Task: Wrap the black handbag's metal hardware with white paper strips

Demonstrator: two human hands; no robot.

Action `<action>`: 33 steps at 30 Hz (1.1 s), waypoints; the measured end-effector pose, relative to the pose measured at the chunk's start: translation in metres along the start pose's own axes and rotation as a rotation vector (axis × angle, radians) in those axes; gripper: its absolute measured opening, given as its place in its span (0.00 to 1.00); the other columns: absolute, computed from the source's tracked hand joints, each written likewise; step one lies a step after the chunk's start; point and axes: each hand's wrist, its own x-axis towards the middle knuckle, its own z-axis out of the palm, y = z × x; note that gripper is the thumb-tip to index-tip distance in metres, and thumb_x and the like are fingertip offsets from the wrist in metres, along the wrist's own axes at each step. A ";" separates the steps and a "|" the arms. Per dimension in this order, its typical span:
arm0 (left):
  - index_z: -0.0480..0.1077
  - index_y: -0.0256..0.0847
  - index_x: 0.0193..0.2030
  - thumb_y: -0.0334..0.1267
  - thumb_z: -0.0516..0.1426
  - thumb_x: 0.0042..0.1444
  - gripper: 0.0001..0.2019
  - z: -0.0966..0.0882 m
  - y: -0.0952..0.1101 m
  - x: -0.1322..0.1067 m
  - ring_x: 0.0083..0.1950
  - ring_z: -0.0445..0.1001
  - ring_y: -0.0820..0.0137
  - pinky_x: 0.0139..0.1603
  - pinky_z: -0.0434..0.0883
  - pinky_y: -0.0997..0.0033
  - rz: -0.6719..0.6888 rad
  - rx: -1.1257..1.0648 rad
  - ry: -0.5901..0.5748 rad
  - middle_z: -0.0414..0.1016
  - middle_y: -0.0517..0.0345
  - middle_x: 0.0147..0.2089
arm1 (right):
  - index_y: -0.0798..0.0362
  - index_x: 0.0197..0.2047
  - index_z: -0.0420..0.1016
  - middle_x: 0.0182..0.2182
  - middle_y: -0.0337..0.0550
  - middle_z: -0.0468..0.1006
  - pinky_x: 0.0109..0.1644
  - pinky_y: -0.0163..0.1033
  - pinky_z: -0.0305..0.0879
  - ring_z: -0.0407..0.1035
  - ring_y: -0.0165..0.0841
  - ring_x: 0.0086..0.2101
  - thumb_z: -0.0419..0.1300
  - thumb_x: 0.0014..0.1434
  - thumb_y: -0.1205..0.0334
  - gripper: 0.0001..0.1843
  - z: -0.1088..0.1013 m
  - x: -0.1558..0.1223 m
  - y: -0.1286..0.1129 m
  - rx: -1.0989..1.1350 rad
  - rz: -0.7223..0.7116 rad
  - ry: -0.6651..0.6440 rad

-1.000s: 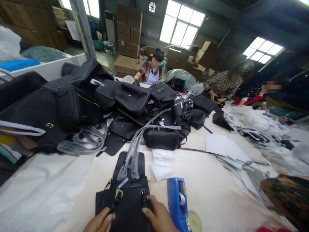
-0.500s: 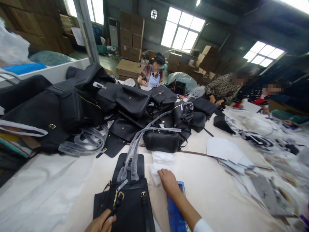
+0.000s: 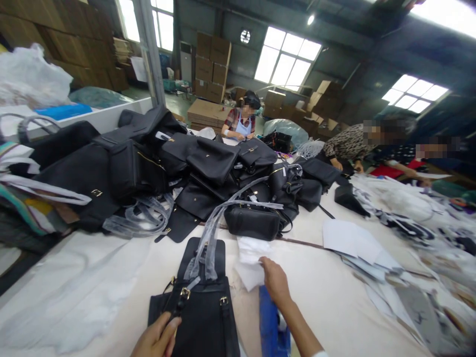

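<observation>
A black backpack (image 3: 201, 317) with gold buckles lies on the table before me, its flap laid back. Clear plastic-wrapped straps (image 3: 211, 248) run from the flap up to the bag pile. My left hand (image 3: 158, 337) is closed around a black buckled strap (image 3: 180, 308) at the bag's left side. To the right, my right hand (image 3: 277, 281) pinches the edge of a thin white sheet (image 3: 250, 275), one of a small stack. Under my right wrist lies a blue object (image 3: 269, 322), partly covered by the forearm; its kind is unclear.
A heap of black bags (image 3: 211, 163) fills the table's far side. White papers (image 3: 351, 243) lie to the right, near piled white wrapping (image 3: 409, 198). Beyond the table, several people (image 3: 240, 124) work. Clear film (image 3: 70, 297) covers the left front.
My right hand has drawn the white sheet's near edge slightly right and toward me. The left hand stays on the strap. The whole view has shifted a little.
</observation>
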 end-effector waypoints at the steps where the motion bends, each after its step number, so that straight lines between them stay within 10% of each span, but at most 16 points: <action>1: 0.61 0.43 0.33 0.66 0.48 0.52 0.26 0.000 0.000 0.000 0.13 0.57 0.77 0.15 0.55 0.79 -0.001 -0.010 0.001 0.62 0.70 0.16 | 0.54 0.51 0.68 0.44 0.47 0.77 0.48 0.39 0.61 0.70 0.36 0.43 0.43 0.61 0.73 0.20 -0.004 0.001 0.003 0.004 0.009 0.040; 9: 0.66 0.39 0.36 0.59 0.50 0.56 0.22 -0.007 0.037 -0.002 0.19 0.65 0.75 0.25 0.61 0.75 0.090 -0.200 -0.016 0.68 0.66 0.21 | 0.54 0.48 0.71 0.43 0.49 0.77 0.52 0.44 0.64 0.69 0.39 0.45 0.46 0.63 0.66 0.16 -0.034 0.013 0.022 -0.019 -0.110 0.385; 13: 0.68 0.38 0.40 0.53 0.54 0.56 0.19 -0.012 0.047 0.001 0.30 0.72 0.71 0.35 0.66 0.71 0.155 -0.277 -0.028 0.73 0.60 0.31 | 0.52 0.49 0.69 0.44 0.50 0.76 0.48 0.46 0.64 0.70 0.42 0.43 0.44 0.64 0.60 0.16 -0.068 0.010 -0.008 0.023 0.075 0.487; 17: 0.67 0.37 0.47 0.52 0.55 0.56 0.20 -0.017 0.052 -0.002 0.33 0.74 0.69 0.37 0.67 0.69 0.147 -0.356 -0.079 0.75 0.56 0.36 | 0.49 0.46 0.64 0.35 0.46 0.77 0.33 0.40 0.64 0.72 0.42 0.34 0.43 0.65 0.51 0.15 -0.069 0.001 -0.073 0.393 0.189 0.239; 22: 0.66 0.36 0.52 0.50 0.50 0.61 0.21 -0.025 0.068 -0.016 0.32 0.73 0.69 0.40 0.67 0.67 0.214 -0.321 -0.040 0.74 0.58 0.31 | 0.50 0.41 0.66 0.31 0.44 0.75 0.36 0.39 0.65 0.71 0.39 0.32 0.47 0.62 0.45 0.18 -0.015 -0.011 -0.156 0.891 0.093 -0.082; 28: 0.76 0.43 0.40 0.47 0.50 0.61 0.16 -0.034 0.075 -0.027 0.54 0.67 0.62 0.56 0.63 0.63 0.430 0.092 0.276 0.71 0.52 0.50 | 0.50 0.50 0.68 0.37 0.42 0.77 0.37 0.39 0.67 0.70 0.36 0.33 0.53 0.59 0.44 0.22 0.007 -0.021 -0.217 1.408 0.085 -0.511; 33: 0.76 0.46 0.40 0.43 0.50 0.62 0.14 -0.038 0.071 -0.030 0.66 0.54 0.60 0.66 0.53 0.57 0.509 0.308 0.477 0.56 0.55 0.65 | 0.49 0.50 0.71 0.36 0.40 0.76 0.38 0.39 0.67 0.69 0.36 0.36 0.56 0.57 0.44 0.23 0.000 -0.025 -0.234 1.529 0.064 -0.622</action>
